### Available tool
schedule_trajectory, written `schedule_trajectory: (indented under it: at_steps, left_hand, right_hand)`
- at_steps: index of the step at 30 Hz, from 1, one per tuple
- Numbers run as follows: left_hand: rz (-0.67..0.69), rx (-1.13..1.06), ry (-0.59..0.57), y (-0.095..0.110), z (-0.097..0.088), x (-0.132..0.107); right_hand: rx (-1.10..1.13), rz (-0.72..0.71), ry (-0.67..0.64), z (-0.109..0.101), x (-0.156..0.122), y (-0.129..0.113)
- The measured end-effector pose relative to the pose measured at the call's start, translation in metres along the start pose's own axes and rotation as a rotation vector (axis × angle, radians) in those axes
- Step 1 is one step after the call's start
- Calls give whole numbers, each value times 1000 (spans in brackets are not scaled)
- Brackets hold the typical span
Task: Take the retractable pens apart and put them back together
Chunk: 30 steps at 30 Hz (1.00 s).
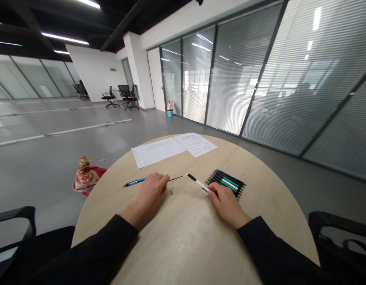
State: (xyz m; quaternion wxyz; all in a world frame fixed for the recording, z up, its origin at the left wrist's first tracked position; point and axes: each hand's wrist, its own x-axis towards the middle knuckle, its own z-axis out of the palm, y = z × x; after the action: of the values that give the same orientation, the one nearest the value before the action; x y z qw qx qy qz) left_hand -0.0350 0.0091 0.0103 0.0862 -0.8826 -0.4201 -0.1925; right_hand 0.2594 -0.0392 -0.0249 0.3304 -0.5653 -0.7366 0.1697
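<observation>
My left hand (150, 192) is closed, its fingertips pinching a thin dark rod that looks like a pen refill (176, 178). The refill's pale end points right, close to the black end of a white pen (197, 183). That pen is gripped between the thumb and fingers of my right hand (226, 202); I cannot tell whether the two pieces touch. Just beyond the right hand lies a row of several black pens (218, 175), with green and white pen pieces (230, 184) on top. A blue pen (135, 182) rests left of my left hand, partly hidden by it.
The round wooden table (183, 245) carries two printed paper sheets (159, 151) at its far side. A small grey bit (171, 193) lies near the left hand. Black chairs (15, 233) flank the table. A red and tan bag (88, 176) stands on the floor at left.
</observation>
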Motion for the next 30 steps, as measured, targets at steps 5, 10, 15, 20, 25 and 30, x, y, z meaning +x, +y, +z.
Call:
schedule_trajectory:
  at_steps: [5, 10, 15, 20, 25, 30]
  left_hand:
    - [-3, -46, 33, -5, 4, -1]
    - [12, -26, 19, -8, 7, -1]
    - [27, -8, -10, -15, 7, -1]
    - [19, -87, 4, -17, 7, -1]
    - [5, -343, -35, 4, 7, -3]
    - [-37, -492, 11, 22, 5, -5]
  right_hand:
    - [-13, -5, 2, -1, 1, 0]
    - [-16, -7, -2, -1, 0, -1]
    - [-42, -13, -10, -3, 1, 0]
    - [-110, -28, -23, -4, 1, 1]
    - [-92, -65, -52, -2, -1, -4]
    - [-70, -64, -59, -1, -2, -8]
